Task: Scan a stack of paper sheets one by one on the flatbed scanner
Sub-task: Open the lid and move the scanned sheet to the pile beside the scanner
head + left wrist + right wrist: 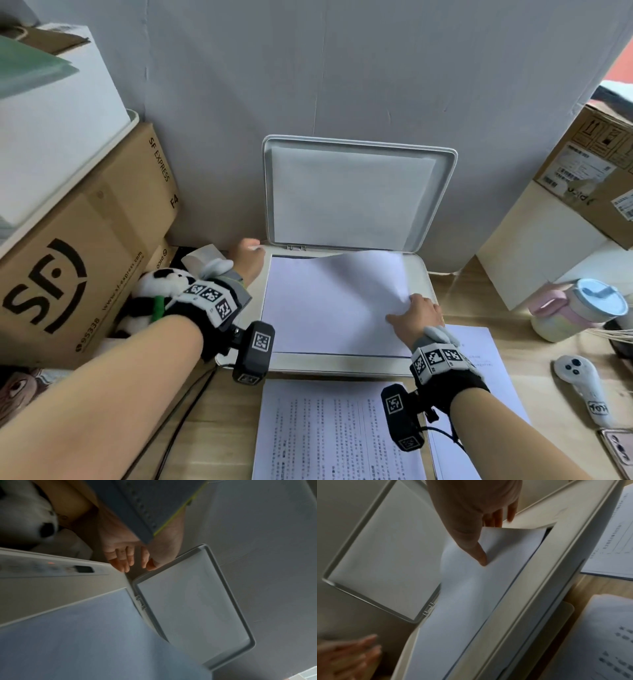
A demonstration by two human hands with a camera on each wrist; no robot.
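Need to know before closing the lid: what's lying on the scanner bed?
One blank-side-up white paper sheet, its right edge lifted by the right hand. The glass beneath and the sheet's underside are covered.

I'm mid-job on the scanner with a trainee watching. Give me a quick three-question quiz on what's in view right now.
1. True or false: the scanner lid is closed.
2. Which hand pinches the sheet lying on the scanner? A) left hand B) right hand
3. Fill in: the printed page lies on the desk in front of the ____.

Key: 1 false, the lid stands open. 2 B, lifting its right edge. 3 scanner.
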